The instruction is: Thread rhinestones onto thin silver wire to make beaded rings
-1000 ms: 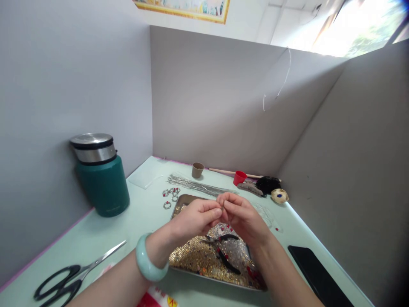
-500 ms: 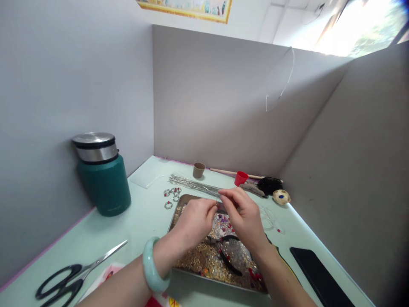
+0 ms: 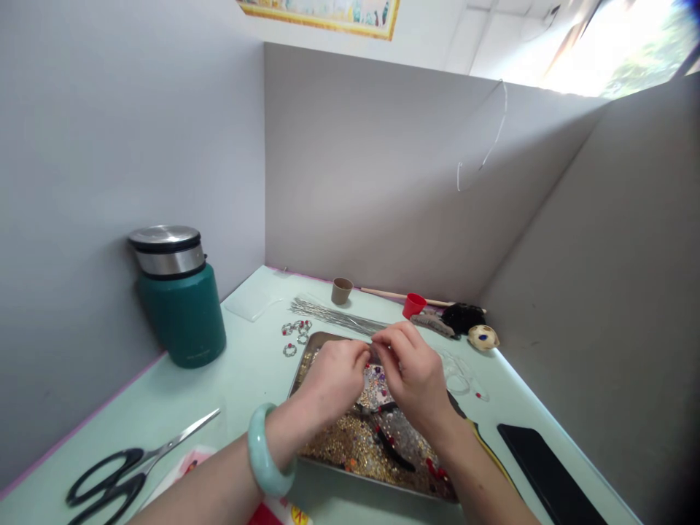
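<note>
Over the far half of a metal tray (image 3: 298, 375) of beads, my left hand (image 3: 342, 372) and my right hand (image 3: 413, 368) meet at the fingertips. Both are closed in a pinch, and what lies between the fingers is too small to make out. Loose gold and clear beads (image 3: 350, 441) fill the tray, with some red and purple ones among them. Black-handled pliers (image 3: 394, 450) lie on the beads below my hands. Behind the tray is a bundle of thin metal wires (image 3: 333, 314). Several small beaded rings (image 3: 289, 350) rest left of it.
A green flask (image 3: 183, 313) and black-handled scissors (image 3: 117, 477) are on the left. Along the back stand a brown cup (image 3: 342, 291) and a red cup (image 3: 414, 305). A black phone-like slab (image 3: 547, 474) lies at right. Grey partitions (image 3: 372, 175) enclose the table.
My right hand's fingertips have come down and closer to my left hand's. The whole view has shifted slightly; the things on the table stay where they were.
</note>
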The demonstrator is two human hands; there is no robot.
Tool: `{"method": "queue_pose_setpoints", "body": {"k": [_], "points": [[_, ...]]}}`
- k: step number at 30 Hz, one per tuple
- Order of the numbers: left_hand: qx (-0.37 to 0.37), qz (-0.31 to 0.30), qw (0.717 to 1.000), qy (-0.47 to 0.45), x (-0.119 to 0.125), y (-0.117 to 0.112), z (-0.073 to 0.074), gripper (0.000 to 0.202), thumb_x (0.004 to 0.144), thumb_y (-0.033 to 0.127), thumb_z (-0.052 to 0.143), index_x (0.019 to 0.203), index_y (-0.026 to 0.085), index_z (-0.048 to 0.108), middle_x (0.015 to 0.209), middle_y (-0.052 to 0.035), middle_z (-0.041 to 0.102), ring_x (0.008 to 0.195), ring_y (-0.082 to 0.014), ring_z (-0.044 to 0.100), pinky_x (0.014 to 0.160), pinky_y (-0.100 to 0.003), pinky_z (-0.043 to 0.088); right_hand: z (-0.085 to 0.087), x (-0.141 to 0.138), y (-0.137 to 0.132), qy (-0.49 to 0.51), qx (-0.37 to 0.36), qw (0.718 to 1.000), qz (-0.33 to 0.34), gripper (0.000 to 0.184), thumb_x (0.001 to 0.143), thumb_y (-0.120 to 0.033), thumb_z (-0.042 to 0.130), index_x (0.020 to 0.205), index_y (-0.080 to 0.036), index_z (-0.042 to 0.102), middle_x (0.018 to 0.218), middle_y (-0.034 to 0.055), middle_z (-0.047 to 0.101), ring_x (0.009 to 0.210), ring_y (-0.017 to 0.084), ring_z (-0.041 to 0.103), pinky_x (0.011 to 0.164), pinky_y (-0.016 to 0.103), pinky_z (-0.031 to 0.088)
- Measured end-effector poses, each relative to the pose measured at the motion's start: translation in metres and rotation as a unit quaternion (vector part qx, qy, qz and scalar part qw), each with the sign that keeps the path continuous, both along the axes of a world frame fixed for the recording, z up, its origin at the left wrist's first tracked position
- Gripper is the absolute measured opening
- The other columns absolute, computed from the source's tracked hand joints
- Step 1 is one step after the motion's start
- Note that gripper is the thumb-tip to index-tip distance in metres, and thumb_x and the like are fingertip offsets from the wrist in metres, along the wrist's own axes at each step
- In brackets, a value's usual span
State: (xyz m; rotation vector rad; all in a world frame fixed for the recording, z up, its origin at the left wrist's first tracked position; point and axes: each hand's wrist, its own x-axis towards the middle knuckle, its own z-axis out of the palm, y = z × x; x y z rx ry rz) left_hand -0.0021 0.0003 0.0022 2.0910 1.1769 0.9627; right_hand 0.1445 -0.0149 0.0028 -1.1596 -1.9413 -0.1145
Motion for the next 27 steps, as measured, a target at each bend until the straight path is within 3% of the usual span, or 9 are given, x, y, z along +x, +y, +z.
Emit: {"method": "queue_pose_setpoints", "body": {"k": [4, 8, 10, 13, 15, 18, 21, 23, 27], "points": [[-0.154, -0.041, 0.978, -0.131, 0.001, 0.001, 0.004, 0.026, 0.082, 0.024, 0.044, 0.057, 0.018, 0.043, 0.052, 0.0039, 0.039, 0.048, -0.0098, 0.035, 0.048, -0.024, 0.025, 0.001, 0.0, -0.001, 0.033, 0.015, 0.999, 0.025, 0.013, 0.086, -0.015, 0.046, 0.089, -0.022, 0.057, 0.086, 0.0053, 0.055, 0.073, 0.017, 0.054, 0.066, 0.029, 0.044], [-0.324, -0.081, 0.903, -0.271, 0.0, -0.001, 0.008, 0.023, 0.084, 0.03, 0.046, 0.064, 0.018, 0.044, 0.052, 0.0074, 0.032, 0.039, -0.0053, 0.019, 0.04, -0.023, 0.012, 0.002, -0.001, -0.002, 0.075, 0.0, 0.996, 0.049, 0.013, 0.086, -0.013, 0.047, 0.086, -0.021, 0.057, 0.083, 0.0043, 0.054, 0.072, 0.016, 0.054, 0.065, 0.029, 0.044], [-0.361, -0.101, 0.869, -0.322, -0.001, -0.002, 0.009, 0.02, 0.084, 0.029, 0.047, 0.068, 0.017, 0.046, 0.054, 0.0075, 0.033, 0.039, -0.0039, 0.016, 0.039, -0.022, 0.009, 0.001, -0.003, -0.002, 0.105, -0.009, 0.993, 0.059, 0.012, 0.085, -0.014, 0.047, 0.084, -0.021, 0.057, 0.081, 0.0039, 0.053, 0.072, 0.016, 0.053, 0.066, 0.029, 0.043], [-0.374, -0.124, 0.846, -0.36, -0.003, -0.002, 0.01, 0.018, 0.084, 0.029, 0.049, 0.073, 0.015, 0.05, 0.056, 0.007, 0.035, 0.039, -0.0027, 0.016, 0.039, -0.022, 0.007, -0.003, -0.006, 0.0, 0.184, -0.033, 0.98, 0.071, 0.01, 0.085, -0.018, 0.05, 0.078, -0.021, 0.057, 0.079, 0.0031, 0.053, 0.074, 0.017, 0.052, 0.068, 0.03, 0.041], [-0.367, -0.137, 0.846, -0.362, -0.004, -0.002, 0.011, 0.018, 0.084, 0.03, 0.05, 0.077, 0.014, 0.052, 0.057, 0.0068, 0.035, 0.039, -0.0024, 0.017, 0.039, -0.021, 0.008, -0.005, -0.008, 0.001, 0.289, -0.105, 0.947, 0.091, 0.007, 0.084, -0.024, 0.054, 0.078, -0.021, 0.056, 0.075, 0.0012, 0.053, 0.069, 0.015, 0.051, 0.063, 0.028, 0.041], [-0.325, -0.146, 0.869, -0.344, -0.004, -0.002, 0.013, 0.019, 0.083, 0.032, 0.05, 0.076, 0.015, 0.052, 0.057, 0.0069, 0.036, 0.039, -0.0026, 0.02, 0.038, -0.021, 0.011, -0.005, -0.008, 0.003, 0.447, -0.264, 0.84, 0.159, 0.013, 0.081, -0.032, 0.059, 0.08, -0.021, 0.053, 0.065, -0.0032, 0.05, 0.054, 0.01, 0.043, 0.051, 0.023, 0.035], [-0.295, -0.16, 0.891, -0.305, -0.005, -0.002, 0.016, 0.021, 0.083, 0.033, 0.05, 0.071, 0.016, 0.05, 0.055, 0.0072, 0.036, 0.039, -0.003, 0.022, 0.038, -0.021, 0.013, -0.002, -0.004, 0.004, 0.499, -0.36, 0.753, 0.234, 0.018, 0.078, -0.034, 0.063, 0.078, -0.02, 0.052, 0.063, -0.0042, 0.045, 0.051, 0.008, 0.035, 0.046, 0.021, 0.028], [-0.299, -0.186, 0.892, -0.285, -0.007, -0.003, 0.018, 0.022, 0.083, 0.033, 0.05, 0.07, 0.016, 0.05, 0.054, 0.0069, 0.037, 0.039, -0.0032, 0.023, 0.038, -0.021, 0.013, 0.001, 0.002, 0.005, 0.487, -0.398, 0.729, 0.27, 0.019, 0.077, -0.035, 0.063, 0.076, -0.019, 0.052, 0.061, -0.0046, 0.043, 0.05, 0.008, 0.032, 0.046, 0.02, 0.025], [-0.344, -0.246, 0.869, -0.256, -0.012, -0.007, 0.023, 0.018, 0.082, 0.03, 0.052, 0.073, 0.014, 0.056, 0.055, 0.0067, 0.036, 0.04, -0.0034, 0.02, 0.039, -0.023, 0.01, 0.003, 0.016, 0.005, 0.432, -0.44, 0.72, 0.316, 0.019, 0.079, -0.036, 0.062, 0.077, -0.019, 0.053, 0.056, -0.0051, 0.046, 0.048, 0.008, 0.032, 0.047, 0.021, 0.024]]}}
